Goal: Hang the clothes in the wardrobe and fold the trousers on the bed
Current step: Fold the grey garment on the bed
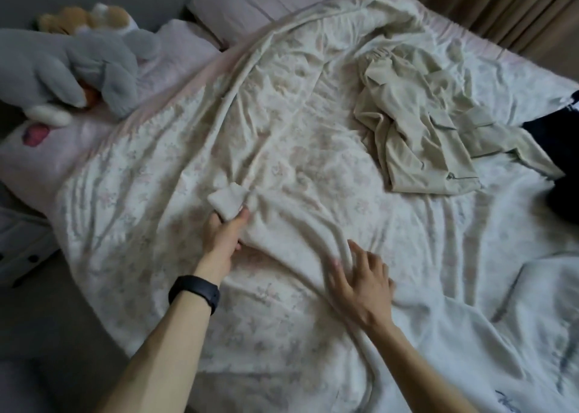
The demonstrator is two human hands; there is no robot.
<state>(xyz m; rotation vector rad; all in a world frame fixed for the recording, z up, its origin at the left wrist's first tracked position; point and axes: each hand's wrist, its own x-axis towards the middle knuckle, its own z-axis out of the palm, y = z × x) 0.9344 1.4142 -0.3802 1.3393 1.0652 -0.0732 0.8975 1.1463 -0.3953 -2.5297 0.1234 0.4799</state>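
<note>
**Hand and Garment Status: Bed Surface**

Your left hand point(223, 235) pinches a white fabric fold point(227, 204) between thumb and fingers, near the middle of the floral duvet point(282, 115). You cannot tell from this view whether the fold belongs to the duvet or is a separate piece. A black wristband point(194, 293) sits on the left wrist.

Your right hand point(360, 282) grasps nothing. Its fingers are spread and straight, low over a duvet ridge. The hand is blurred, so contact cannot be confirmed.

The beige trousers point(416, 130) lie crumpled and unfolded on the duvet at the far right, well apart from both hands. A dark garment point(557, 149) lies just beside them at the right edge.

Grey plush toys point(78, 65) rest on the bed point(78, 143) at the far left. A pillow point(266, 2) lies at the head, and a curtain point(501, 5) hangs beyond.
</note>
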